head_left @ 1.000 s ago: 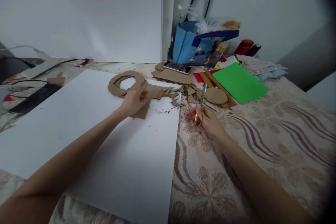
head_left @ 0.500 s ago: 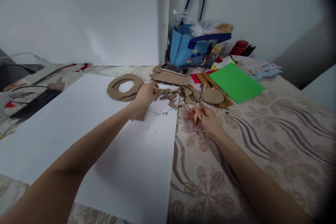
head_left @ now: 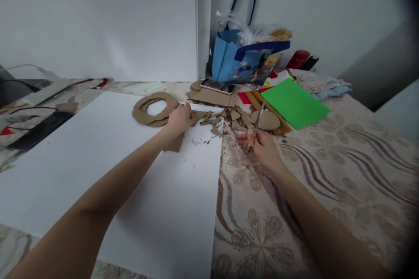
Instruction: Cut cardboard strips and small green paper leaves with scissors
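**Right hand holds scissors as left hand reaches in among cut cardboard**

The right hand [head_left: 262, 146], its fingers partly curled, has hold of the scissors [head_left: 257, 124] by their gold-coloured handles. The blades point up and away from the person, over the floral cloth [head_left: 262, 244] just beside the right edge of the white sheet [head_left: 183, 209].

The left hand [head_left: 180, 118] is over the far part of that sheet, back upward and fingers bent. Its fingertips are at the cardboard near the ring; whether they grip a piece or only touch it, I cannot tell. A flat cardboard piece [head_left: 176, 143] shows below the hand, on the white sheet.

The cardboard ring [head_left: 140, 115], wavy at its outer edge, lies flat to the left of the left hand. To the hand's right, cardboard scraps [head_left: 235, 115] spread in a heap across the sheet's edge and onto the cloth, with small dark bits scattered on the sheet in front of them. A cardboard oval [head_left: 268, 120] lies just beyond the scissors, partly on brown strips [head_left: 283, 126].

Farther right is a green sheet [head_left: 296, 103]. Behind the scraps, a phone [head_left: 218, 86] rests on more cardboard, in front of a blue bag [head_left: 229, 63]. A red cylinder [head_left: 298, 59] lies near the wall, right of the bag.
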Tool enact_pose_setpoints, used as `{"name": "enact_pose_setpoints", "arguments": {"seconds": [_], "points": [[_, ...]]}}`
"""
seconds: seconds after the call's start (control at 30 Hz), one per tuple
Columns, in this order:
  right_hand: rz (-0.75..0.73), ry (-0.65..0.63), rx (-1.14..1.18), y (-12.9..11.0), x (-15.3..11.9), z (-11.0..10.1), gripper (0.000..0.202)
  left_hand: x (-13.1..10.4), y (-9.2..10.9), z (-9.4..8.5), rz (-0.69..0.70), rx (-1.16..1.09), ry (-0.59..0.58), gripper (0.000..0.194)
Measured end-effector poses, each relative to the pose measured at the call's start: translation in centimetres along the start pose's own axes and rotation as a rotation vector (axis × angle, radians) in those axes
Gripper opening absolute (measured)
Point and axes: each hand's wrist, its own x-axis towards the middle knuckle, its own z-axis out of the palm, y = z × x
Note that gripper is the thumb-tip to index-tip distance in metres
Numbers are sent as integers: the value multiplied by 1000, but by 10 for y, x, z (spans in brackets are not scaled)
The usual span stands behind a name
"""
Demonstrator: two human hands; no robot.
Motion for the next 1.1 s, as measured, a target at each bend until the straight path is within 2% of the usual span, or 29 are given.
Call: {"name": "enact_pose_setpoints", "arguments": {"seconds": [0.2, 0.43, 0.63, 0.7, 0.97, 1.1], "points": [[-33, 24, -52, -1, 2, -6, 42, 9, 4, 4, 11, -62, 10, 19], [-104, 2, -54, 0, -3, -1, 40, 27, 21, 16, 177, -223, 18, 31], [-117, -5, -115, -4, -7, -1, 36, 20, 33, 27, 195, -196, -15, 42], [-115, -11, -126, -5, -7, -1, 36, 18, 36, 29, 195, -191, -24, 41], [-136, -31, -139, -1, -7, -2, 30, 23, 30, 23, 218, -275, -97, 24], [-110, -33, -151, 1, -7, -3, 28, 25, 23, 18, 231, -357, -178, 17]]}}
